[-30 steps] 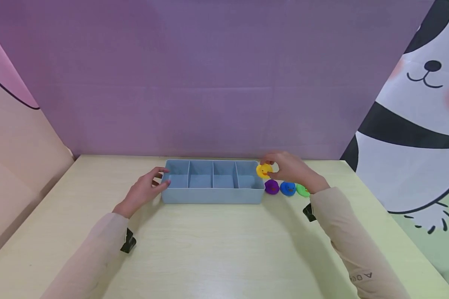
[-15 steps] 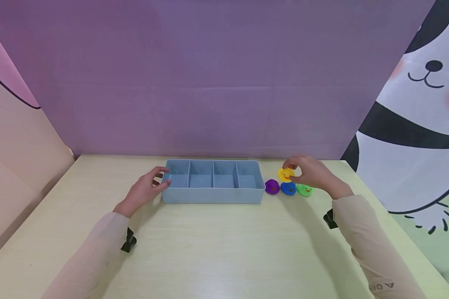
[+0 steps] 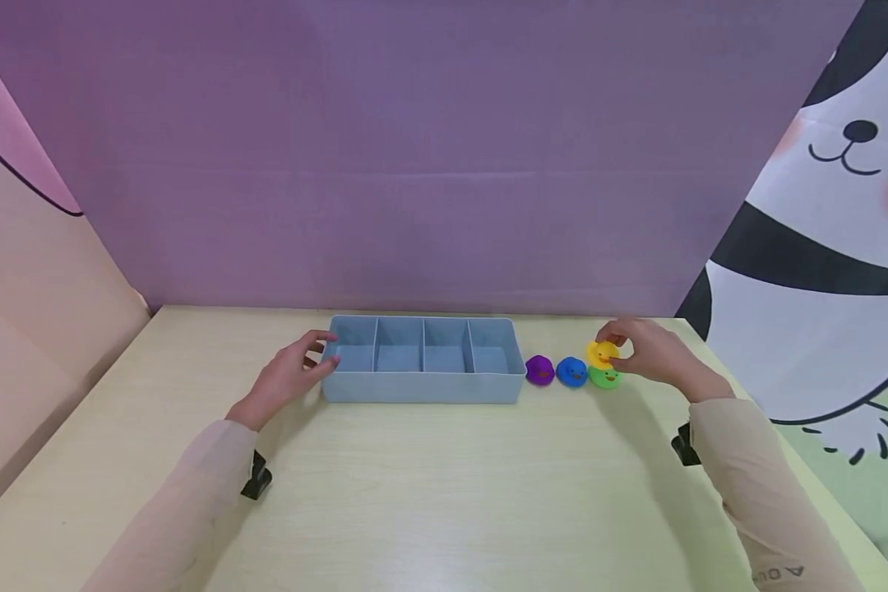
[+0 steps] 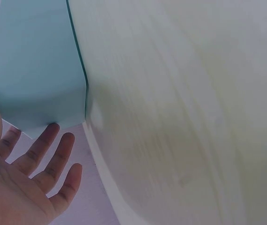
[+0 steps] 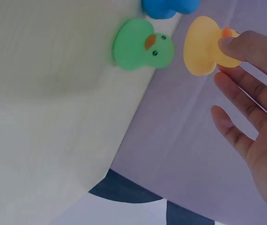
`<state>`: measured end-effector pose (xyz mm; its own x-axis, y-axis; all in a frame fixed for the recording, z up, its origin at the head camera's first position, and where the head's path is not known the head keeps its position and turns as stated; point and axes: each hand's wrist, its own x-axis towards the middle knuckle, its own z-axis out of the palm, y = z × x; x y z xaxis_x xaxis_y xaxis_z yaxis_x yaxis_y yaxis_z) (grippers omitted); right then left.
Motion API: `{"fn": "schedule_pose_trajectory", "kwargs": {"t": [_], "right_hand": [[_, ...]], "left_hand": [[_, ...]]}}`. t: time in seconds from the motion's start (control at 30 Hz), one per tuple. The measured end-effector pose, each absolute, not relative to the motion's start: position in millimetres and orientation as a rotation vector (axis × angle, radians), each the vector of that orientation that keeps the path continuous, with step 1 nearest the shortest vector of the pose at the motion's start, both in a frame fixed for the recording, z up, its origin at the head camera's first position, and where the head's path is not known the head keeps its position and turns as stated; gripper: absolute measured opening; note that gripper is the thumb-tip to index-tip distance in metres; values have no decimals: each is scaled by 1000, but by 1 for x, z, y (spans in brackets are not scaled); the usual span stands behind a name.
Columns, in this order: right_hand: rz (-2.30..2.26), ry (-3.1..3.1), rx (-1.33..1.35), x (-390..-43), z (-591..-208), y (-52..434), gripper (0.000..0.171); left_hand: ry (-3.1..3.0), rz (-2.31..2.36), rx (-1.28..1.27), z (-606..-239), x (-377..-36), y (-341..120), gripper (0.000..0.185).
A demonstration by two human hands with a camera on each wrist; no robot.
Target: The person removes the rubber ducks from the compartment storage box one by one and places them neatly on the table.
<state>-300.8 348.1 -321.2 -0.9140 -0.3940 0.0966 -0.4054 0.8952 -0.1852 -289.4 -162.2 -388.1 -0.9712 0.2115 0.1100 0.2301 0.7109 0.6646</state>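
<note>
Left hand (image 4: pixel 16 183) lies open, fingertips (image 4: pixel 53 130) seemingly touching the blue tray's (image 4: pixel 35 65) corner; blurred table (image 4: pixel 180 112) beyond it.

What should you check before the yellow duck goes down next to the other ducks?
1. Right hand pinches the yellow duck: ok.
2. Yellow duck is above the table, not resting on it: ok, seen from the right wrist view.
3. Purple duck, blue duck and green duck stand in a row: ok.
4. Free spot right of the green duck: cannot tell, the hand hides it.
5. Left hand rests against the blue tray: ok.
</note>
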Motion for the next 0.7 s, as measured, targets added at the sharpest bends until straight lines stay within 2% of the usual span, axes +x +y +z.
{"fn": "schedule_pose_trajectory", "kwargs": {"t": [0.7], "right_hand": [[346,-2987,552,-293,-330,402,30]], "left_hand": [[-2859,-1155,-394,-390,-289,-162,44]]}}
